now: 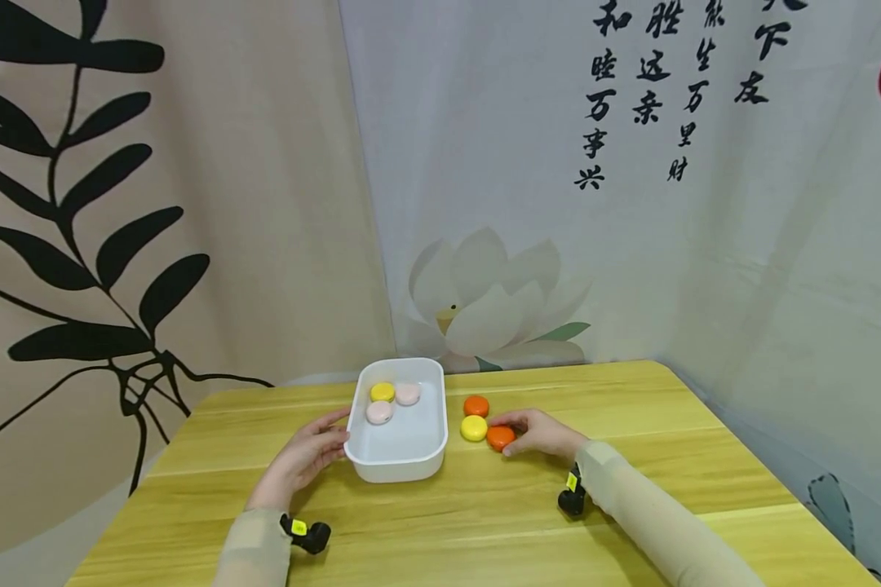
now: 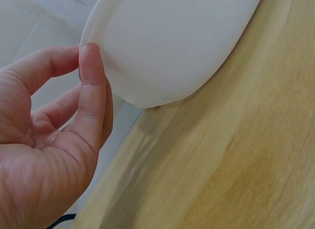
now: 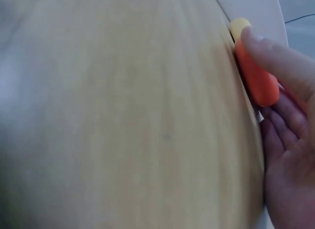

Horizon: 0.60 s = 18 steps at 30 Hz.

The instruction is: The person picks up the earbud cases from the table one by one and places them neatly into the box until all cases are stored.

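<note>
My left hand (image 1: 307, 453) is at the left side of a white rectangular tub (image 1: 389, 466). In the left wrist view its thumb (image 2: 91, 66) lies against the tub's outer wall, with bent fingers close behind at the rim. Inside the tub lie a yellow disc (image 1: 382, 392) and two pale pink discs (image 1: 408, 395). To the right of the tub, my right hand (image 1: 539, 434) grips a smooth orange disc (image 1: 500, 439) between thumb and fingers; the right wrist view shows the thumb over its edge. Beside it on the table are another yellow disc (image 1: 473, 428) and a second orange disc (image 1: 476, 406).
The wooden table (image 1: 440, 538) carries everything, and the tub stands near its back edge. Behind hangs a cloth backdrop (image 1: 499, 196) printed with a flower, leaves and dark writing. A small black camera (image 1: 571, 497) is strapped at the right wrist, another (image 1: 310, 535) at the left.
</note>
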Motion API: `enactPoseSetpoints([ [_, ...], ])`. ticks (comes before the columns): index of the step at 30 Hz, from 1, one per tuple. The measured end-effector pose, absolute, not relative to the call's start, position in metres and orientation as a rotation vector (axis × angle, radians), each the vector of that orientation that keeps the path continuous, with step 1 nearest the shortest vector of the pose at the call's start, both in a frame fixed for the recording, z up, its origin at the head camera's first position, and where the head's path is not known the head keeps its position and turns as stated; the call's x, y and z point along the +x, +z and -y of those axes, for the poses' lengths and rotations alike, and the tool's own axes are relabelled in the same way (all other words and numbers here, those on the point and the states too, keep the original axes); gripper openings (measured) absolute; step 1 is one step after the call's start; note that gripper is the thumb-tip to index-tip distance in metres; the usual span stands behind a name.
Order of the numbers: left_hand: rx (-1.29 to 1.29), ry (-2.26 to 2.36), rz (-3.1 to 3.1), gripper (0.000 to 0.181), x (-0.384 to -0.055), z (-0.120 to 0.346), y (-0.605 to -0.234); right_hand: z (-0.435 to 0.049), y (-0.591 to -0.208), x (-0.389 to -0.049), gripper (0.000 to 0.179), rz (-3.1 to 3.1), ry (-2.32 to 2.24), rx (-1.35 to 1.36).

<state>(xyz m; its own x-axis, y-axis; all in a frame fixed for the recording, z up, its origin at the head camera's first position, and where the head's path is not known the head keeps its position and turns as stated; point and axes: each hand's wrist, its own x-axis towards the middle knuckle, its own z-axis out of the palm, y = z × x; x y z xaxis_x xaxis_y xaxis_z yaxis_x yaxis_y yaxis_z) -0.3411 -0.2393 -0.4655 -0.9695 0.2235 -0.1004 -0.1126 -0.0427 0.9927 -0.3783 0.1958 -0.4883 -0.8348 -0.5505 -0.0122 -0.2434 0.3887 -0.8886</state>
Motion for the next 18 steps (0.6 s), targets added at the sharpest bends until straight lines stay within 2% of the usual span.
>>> enactPoseSetpoints([
  [18, 0.122, 2.106, -1.992, 0.061, -0.3404, 0.2384, -0.4648, -0.1964, -0.4877, -0.3776, 0.057, -2.327, -1.537, -0.619],
])
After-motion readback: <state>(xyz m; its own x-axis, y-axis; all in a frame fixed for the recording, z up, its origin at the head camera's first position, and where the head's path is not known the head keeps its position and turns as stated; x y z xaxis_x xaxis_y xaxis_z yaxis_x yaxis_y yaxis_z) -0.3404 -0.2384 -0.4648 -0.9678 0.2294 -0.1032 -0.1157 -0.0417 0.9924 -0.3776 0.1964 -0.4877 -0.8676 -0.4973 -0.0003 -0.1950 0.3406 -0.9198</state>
